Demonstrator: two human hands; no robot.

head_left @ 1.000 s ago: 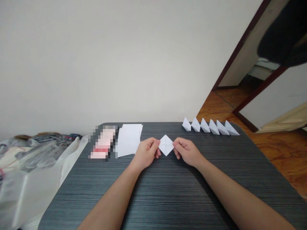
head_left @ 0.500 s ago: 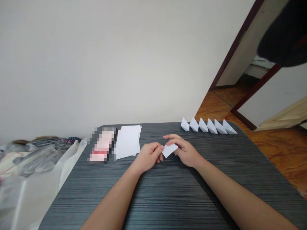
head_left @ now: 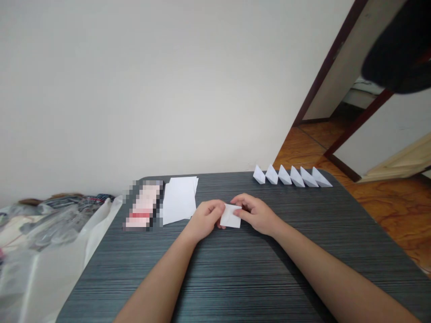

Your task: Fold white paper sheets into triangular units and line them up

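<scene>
A small folded square of white paper (head_left: 230, 218) is held up between my two hands over the middle of the dark table (head_left: 229, 278). My left hand (head_left: 206, 219) pinches its left edge, thumb on top. On the other side, my right hand (head_left: 257, 214) has its thumb on the paper's face near the right edge, with fingers curled behind. Folded white paper pieces (head_left: 284, 176), several in a row, stand at the far right edge. A stack of white paper sheets (head_left: 179, 199) lies to the left of my left hand.
Left of the sheets lies a blurred-out, phone-like object (head_left: 144, 204). Clear plastic bags and cloth (head_left: 57, 224) are heaped beyond the table's left side. A pale wall (head_left: 188, 89) rises behind the table, and a wooden floor (head_left: 310, 139) shows at right.
The paper has turned from a narrow, tilted diamond-like view to a flatter square facing me. My right thumb has come down onto it, and the right fingers have curled in.
</scene>
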